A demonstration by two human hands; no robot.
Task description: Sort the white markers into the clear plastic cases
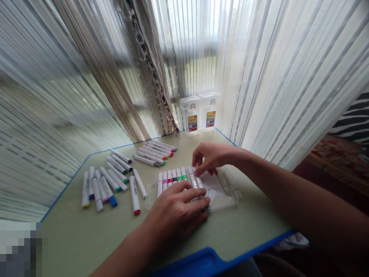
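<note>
Nearest, the left hand (184,204) lies loosely spread over markers (170,181) in the clear case (221,198), at its seven o'clock, apparently steadying the row; at one o'clock, the right hand (208,158) curls by their ends, its grip unclear.

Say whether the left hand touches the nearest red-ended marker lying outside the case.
Apart. The head view shows it: a strip of tabletop is visible between the left hand and the red-ended marker.
</note>
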